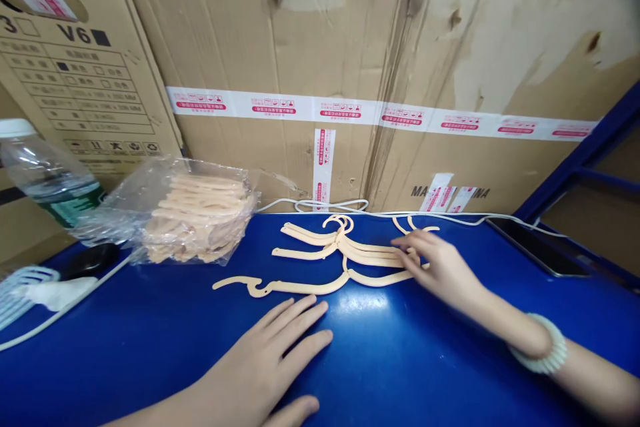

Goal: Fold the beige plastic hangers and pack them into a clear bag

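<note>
Several beige folding clothes hangers (370, 255) lie partly overlapping on the blue table (400, 360), their hooks toward the back. In front of them, another hanger (310, 288) is spread out, with a curved hooked piece at its left end. My left hand (280, 347) is open, palm down with fingers spread, its fingertips just short of the front hanger. My right hand (433, 260) has bent fingers closed at the right ends of the hangers, hiding those ends. Behind the right hand, more curved beige pieces (413, 225) show partly.
A clear plastic bag (200, 213) of beige pieces sits at left, beside a water bottle (50, 180) and a black object (93, 260). A white cable (320, 205) runs along the back below cardboard boxes (280, 40). A dark phone (537, 247) lies at right.
</note>
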The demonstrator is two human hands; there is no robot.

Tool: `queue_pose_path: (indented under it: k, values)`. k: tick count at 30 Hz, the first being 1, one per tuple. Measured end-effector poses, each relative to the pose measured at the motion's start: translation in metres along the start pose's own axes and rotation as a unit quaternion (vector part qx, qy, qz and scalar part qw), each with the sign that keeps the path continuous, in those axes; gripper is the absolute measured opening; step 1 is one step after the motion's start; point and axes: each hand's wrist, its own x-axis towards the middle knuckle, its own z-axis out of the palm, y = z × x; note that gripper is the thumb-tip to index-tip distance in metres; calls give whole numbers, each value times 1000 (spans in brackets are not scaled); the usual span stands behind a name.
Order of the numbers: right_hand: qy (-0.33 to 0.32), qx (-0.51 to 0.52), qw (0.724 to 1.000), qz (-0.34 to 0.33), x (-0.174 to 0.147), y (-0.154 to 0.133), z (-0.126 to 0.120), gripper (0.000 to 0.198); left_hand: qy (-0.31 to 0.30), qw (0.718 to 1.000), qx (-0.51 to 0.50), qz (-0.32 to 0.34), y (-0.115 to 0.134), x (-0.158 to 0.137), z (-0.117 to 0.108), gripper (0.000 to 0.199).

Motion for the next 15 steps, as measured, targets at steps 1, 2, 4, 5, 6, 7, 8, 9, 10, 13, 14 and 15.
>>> queue_pose_path:
  k: [1, 2, 4, 5, 6, 7, 8, 9, 10, 13, 14, 15]
  values:
    - [2, -11, 1000, 10, 3, 17, -5, 23, -15, 1000, 1, 7, 0, 1, -1, 55]
    - [2, -18, 1000, 15, 5, 35, -10, 24, -35, 999, 3, 13, 1, 2, -2, 52]
    - [-9, -23, 1000, 10, 7, 65, -17, 25, -47, 999, 8, 9, 2, 3, -2, 48]
    - [-19, -21, 1000, 0, 7, 76, -19, 25, -39, 999, 11, 6, 3, 2, -2, 48]
    - [-30, -16, 999, -13, 7, 85, -20, 26, -26, 1000, 14, 1, 4, 2, 0, 48]
    - [-43, -11, 999, -28, 7, 90, -20, 27, -12, 1000, 18, -4, 5, 1, 1, 48]
    - [-55, -4, 998, -43, 7, 93, -20, 28, -1, 1000, 21, -7, 5, 0, 3, 48]
    - [-66, 1, 996, -57, 7, 94, -19, 30, 4, 1000, 24, -8, 6, -1, 4, 48]
    - [-73, 6, 995, -68, 7, 95, -18, 31, 5, 1000, 28, -7, 6, -2, 5, 49]
    - [-81, 11, 992, -91, 7, 94, -16, 34, -9, 999, 38, 2, 5, -2, 5, 49]
    - [-80, 12, 992, -96, 6, 94, -15, 34, -14, 999, 41, 5, 5, -2, 5, 49]
    - [-76, 12, 992, -99, 6, 95, -14, 34, -16, 999, 43, 7, 5, -2, 4, 50]
